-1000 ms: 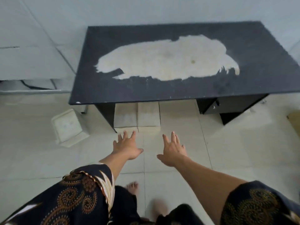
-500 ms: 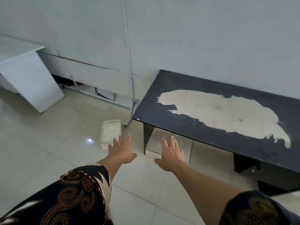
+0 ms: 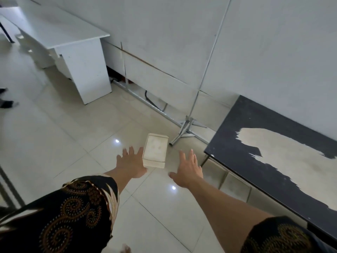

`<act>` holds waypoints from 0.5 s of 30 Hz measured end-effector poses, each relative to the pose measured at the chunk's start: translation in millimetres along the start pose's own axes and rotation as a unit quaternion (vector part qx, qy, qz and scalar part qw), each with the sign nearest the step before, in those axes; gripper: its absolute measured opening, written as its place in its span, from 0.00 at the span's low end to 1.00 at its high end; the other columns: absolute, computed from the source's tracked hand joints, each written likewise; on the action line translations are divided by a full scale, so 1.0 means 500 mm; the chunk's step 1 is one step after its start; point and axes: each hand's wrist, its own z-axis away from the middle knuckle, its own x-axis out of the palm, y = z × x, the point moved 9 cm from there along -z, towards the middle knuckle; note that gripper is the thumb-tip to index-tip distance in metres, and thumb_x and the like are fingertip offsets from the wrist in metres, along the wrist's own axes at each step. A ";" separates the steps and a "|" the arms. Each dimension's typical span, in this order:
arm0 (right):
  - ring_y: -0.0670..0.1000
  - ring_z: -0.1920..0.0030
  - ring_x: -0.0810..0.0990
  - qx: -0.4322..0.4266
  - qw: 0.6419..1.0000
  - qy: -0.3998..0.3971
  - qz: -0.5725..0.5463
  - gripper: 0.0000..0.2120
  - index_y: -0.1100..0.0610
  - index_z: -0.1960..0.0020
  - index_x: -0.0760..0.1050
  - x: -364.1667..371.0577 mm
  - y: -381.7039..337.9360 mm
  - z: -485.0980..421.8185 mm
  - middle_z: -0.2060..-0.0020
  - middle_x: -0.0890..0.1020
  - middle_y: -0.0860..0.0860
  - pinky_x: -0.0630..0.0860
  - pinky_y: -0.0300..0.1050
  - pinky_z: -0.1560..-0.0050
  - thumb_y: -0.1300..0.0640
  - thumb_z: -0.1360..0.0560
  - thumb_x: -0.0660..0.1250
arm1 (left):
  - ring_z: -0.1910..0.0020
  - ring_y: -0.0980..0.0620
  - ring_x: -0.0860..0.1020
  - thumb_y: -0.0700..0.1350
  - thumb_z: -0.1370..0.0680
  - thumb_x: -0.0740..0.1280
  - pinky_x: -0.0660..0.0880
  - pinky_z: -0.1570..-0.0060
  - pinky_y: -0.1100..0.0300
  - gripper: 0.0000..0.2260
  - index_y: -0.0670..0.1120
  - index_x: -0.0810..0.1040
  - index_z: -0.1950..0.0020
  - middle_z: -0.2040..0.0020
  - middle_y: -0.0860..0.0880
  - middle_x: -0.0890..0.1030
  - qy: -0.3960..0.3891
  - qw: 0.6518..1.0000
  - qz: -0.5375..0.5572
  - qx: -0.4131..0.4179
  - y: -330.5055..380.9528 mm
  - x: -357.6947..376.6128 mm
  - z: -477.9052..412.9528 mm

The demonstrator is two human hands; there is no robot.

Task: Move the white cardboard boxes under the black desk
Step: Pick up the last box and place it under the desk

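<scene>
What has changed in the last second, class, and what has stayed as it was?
The view swung left from the black desk. Both open hands, left hand and right hand, moved from the boxes under the desk toward the loose white box. Nothing is gripped. The boxes stayed where they were.

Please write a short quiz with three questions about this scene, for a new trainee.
1. True or false: the white box on the floor lies between the left hand and the right hand.
2. Which hand is nearer the black desk? A) left B) right
3. Fill in: both hands are ____, holding nothing.

Key: 1 true; 2 B; 3 open.
</scene>
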 end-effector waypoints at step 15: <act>0.59 0.19 0.44 -0.008 1.000 -0.027 -0.008 0.47 0.50 0.19 0.44 0.025 -0.242 -0.238 0.19 0.42 0.58 0.60 0.62 0.25 0.39 0.25 0.70 | 0.20 0.36 0.45 0.63 0.21 0.60 0.51 0.25 0.41 0.40 0.54 0.38 0.19 0.18 0.43 0.43 -0.033 0.999 0.007 -0.033 -0.243 -0.056 -0.205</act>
